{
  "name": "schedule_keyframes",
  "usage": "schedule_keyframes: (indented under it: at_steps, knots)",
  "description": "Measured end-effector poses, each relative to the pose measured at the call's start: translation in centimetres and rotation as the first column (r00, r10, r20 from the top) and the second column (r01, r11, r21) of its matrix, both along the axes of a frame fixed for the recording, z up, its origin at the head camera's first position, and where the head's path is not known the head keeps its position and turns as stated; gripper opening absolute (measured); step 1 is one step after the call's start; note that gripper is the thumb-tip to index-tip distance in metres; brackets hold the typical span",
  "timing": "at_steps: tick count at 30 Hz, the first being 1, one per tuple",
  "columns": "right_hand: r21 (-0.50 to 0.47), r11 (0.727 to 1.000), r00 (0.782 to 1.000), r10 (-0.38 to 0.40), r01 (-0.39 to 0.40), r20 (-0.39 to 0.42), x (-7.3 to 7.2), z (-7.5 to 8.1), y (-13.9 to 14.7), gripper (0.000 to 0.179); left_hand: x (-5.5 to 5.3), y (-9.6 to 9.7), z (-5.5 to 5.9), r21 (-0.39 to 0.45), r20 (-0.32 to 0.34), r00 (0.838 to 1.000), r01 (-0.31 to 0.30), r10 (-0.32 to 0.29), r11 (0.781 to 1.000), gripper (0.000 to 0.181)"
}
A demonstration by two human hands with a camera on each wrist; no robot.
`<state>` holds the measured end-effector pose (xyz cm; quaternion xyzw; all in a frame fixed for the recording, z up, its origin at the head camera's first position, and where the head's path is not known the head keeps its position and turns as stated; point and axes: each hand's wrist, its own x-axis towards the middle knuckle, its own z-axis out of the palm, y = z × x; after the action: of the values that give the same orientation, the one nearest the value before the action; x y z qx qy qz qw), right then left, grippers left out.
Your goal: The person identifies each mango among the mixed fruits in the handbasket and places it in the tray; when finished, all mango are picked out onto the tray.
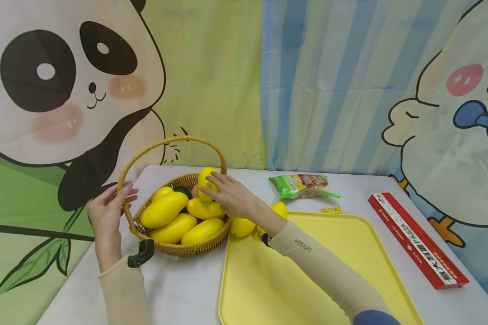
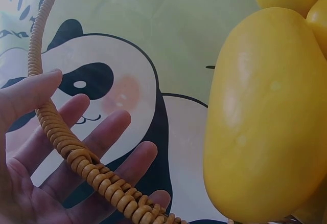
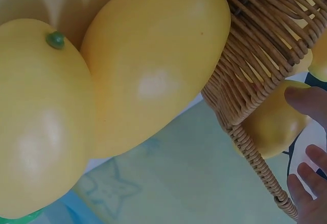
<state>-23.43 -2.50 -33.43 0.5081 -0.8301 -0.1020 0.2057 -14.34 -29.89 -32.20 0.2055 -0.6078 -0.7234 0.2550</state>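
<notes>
A wicker basket (image 1: pixel 187 249) is heaped with several yellow mangoes (image 1: pixel 164 210). Beside its arched handle, my left hand (image 1: pixel 110 205) has its fingers spread behind the cane and its thumb across the near side (image 2: pixel 82 157). Over the basket's right side reaches my right hand (image 1: pixel 233 192), its thumb and fingertips at a mango (image 1: pixel 206 183) standing on top of the heap. The right wrist view has that thumb overlapping the mango (image 3: pixel 276 124), while the other fingers stand loosely apart from it. Part of a dark green round thing (image 1: pixel 182 192) shows among the mangoes.
More mangoes (image 1: pixel 241 227) lie at the near-left corner area of a yellow tray (image 1: pixel 293 275), partly under my right forearm. Behind the tray are a green food packet (image 1: pixel 305 186) and a small yellow sachet (image 1: pixel 331 210). A long red pasta box (image 1: pixel 416 241) lies at right.
</notes>
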Motion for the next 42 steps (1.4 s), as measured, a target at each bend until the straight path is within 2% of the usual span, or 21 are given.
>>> schedule_keyframes:
  at_steps: [11,19,29,36,42]
  knots:
    - [-0.030,0.999,0.999,0.022,-0.023,-0.034,-0.8,-0.3,-0.8,0.051,-0.1,0.1,-0.1,-0.003,0.007,1.000,0.000,0.000,1.000,0.041]
    - [0.018,0.999,0.999,-0.032,0.033,-0.024,-1.1,-0.4,-1.4,0.057,-0.2,0.4,-0.2,0.001,0.011,1.000,0.010,-0.010,1.000,0.042]
    - [0.047,0.998,0.998,-0.048,0.050,-0.042,-1.6,-0.7,-2.1,0.057,-0.2,0.3,-0.4,-0.008,-0.002,1.000,0.007,-0.007,1.000,0.041]
    - [0.065,0.995,0.997,-0.070,0.071,-0.019,-1.9,-0.4,-2.7,0.061,-0.3,0.1,-0.2,0.002,-0.010,1.000,0.004,-0.004,1.000,0.038]
    - [0.079,0.994,0.997,-0.072,0.075,-0.040,-2.0,-0.2,-3.3,0.066,-0.3,-0.1,-0.1,0.011,-0.016,1.000,-0.002,0.002,1.000,0.037]
